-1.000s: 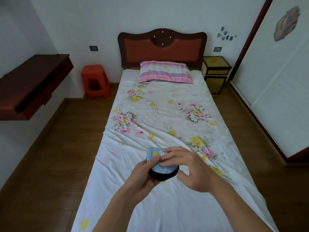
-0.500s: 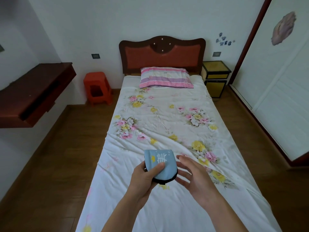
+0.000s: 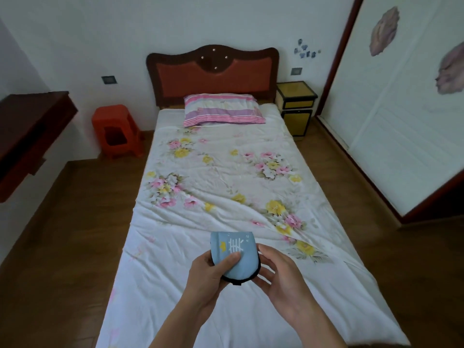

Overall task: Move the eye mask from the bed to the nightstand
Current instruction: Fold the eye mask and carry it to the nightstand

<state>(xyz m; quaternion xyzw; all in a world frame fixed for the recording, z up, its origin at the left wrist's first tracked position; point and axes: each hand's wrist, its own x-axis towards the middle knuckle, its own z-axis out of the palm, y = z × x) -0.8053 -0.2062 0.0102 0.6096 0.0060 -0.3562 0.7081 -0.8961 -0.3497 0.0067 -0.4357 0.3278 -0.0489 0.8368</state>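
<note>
The eye mask (image 3: 236, 249), light blue with a black edge and folded in half, is held above the foot of the bed (image 3: 226, 192). My left hand (image 3: 208, 275) grips it, thumb on top of the fabric. My right hand (image 3: 278, 272) cups the mask's right edge with fingers spread, touching the black rim. The yellow nightstand (image 3: 296, 101) with black trim stands far off, right of the headboard, its top bare.
A striped pink pillow (image 3: 223, 110) lies at the head of the bed. An orange plastic stool (image 3: 116, 131) stands left of the bed. A dark wooden shelf (image 3: 27, 131) juts from the left wall. White wardrobe doors (image 3: 401, 109) line the right side.
My right hand lifted off the top of the mask, opened, and now rests against its right edge. The view has shifted forward slightly.
</note>
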